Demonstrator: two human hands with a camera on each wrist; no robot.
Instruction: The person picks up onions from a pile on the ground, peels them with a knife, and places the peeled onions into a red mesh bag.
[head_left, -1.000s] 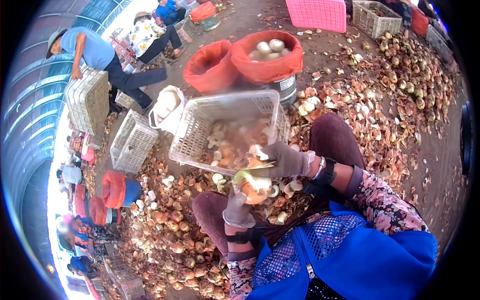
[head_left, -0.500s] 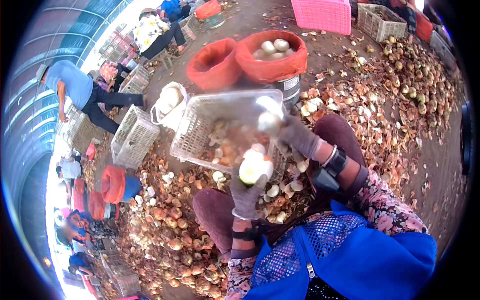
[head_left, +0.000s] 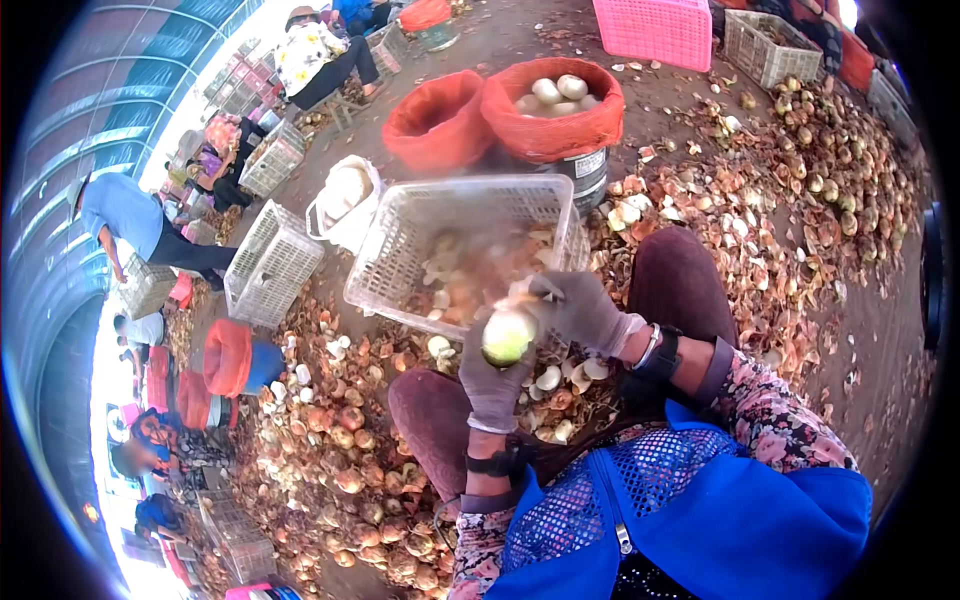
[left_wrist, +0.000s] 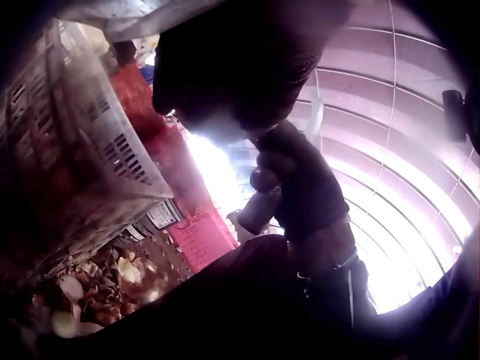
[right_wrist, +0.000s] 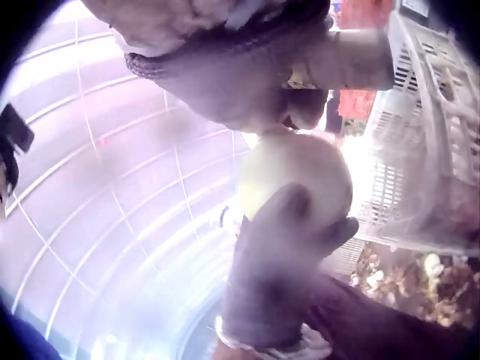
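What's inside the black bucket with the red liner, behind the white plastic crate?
Round, peeled white onions show at the top of the black bucket. Whatever lies under them is covered, and the red liner hides the inner walls.

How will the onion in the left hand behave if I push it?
The onion would probably roll, being rounded. Its pale, peeled surface looks smooth, so it may slip. It seems stiff, looking undented in the left hand.
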